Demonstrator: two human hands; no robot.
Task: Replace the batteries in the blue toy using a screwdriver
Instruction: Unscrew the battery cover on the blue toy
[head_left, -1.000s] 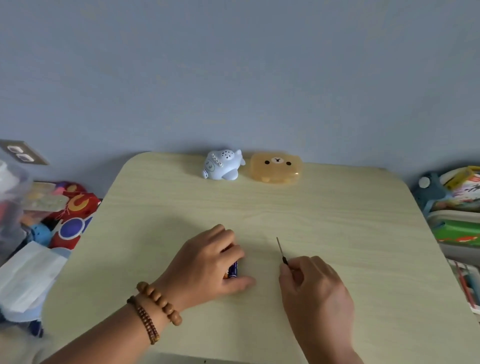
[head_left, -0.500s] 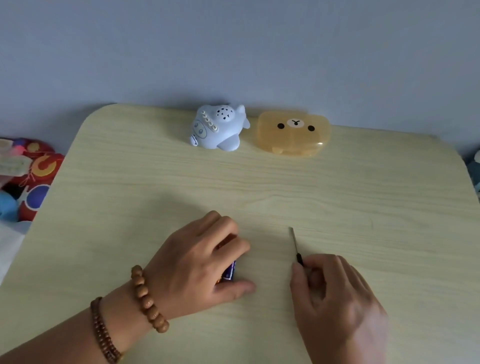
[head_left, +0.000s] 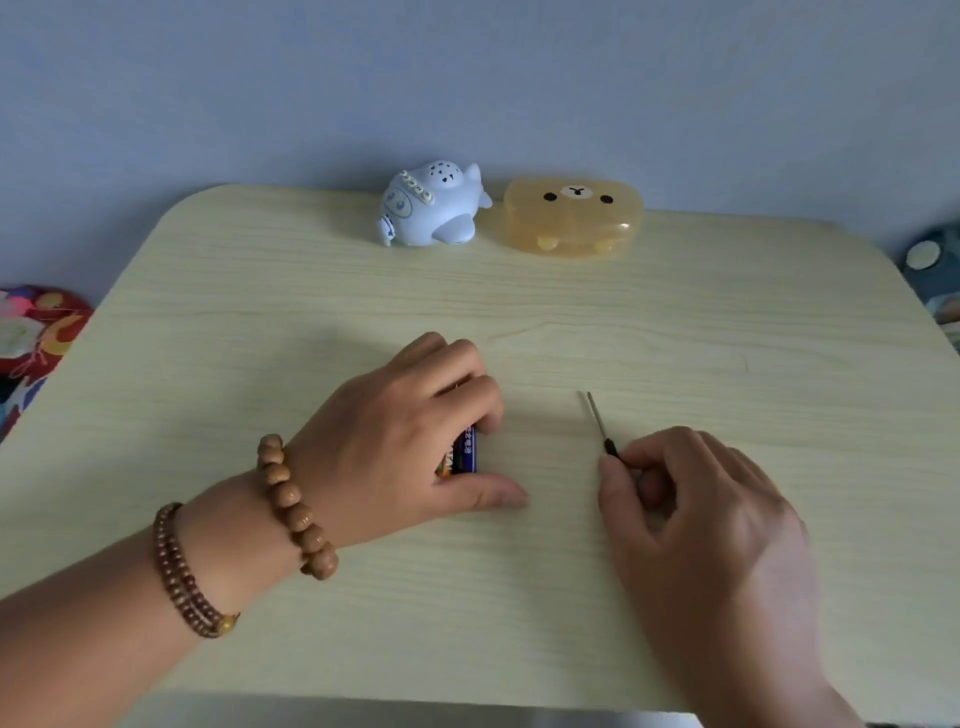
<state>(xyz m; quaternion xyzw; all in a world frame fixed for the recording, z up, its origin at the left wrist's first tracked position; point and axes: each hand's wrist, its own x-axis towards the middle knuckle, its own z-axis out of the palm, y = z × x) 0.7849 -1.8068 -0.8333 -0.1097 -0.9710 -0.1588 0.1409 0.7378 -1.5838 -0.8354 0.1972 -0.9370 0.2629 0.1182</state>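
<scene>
A: Pale wood-grain counter (head_left: 727, 322), and almost nothing on it has been started. The blue toy (head_left: 434, 205) sits at the far edge, whole, right way up, just beside an amber bear-face box (head_left: 571, 218).

B: So the toy is well apart from both hands?

A: Yes. Neither hand is near it. The left hand (head_left: 410, 441) lies curled over the batteries (head_left: 462, 452) in the middle of the counter, fingers bent down on their far side and thumb along the near side. I'd call it a loose closing grasp on them; only a purple and orange strip of label shows, so I cannot tell how many there are.

B: And the screwdriver?

A: The right hand (head_left: 696, 519) has its thumb and forefinger pinched on the dark handle of the screwdriver (head_left: 597, 421). The thin metal shaft points away from the person and seems to lie on the counter or just above it.

B: How far along would you say this is?

A: At the very beginning, by my reading. Tool and fresh cells are being gathered. No cover is off, no screw is out, as far as can be seen. Everything is left: turning the toy over, undoing its battery door, swapping cells, closing it up.

B: Anything in the bear box?

A: Too cloudy to tell.
</scene>
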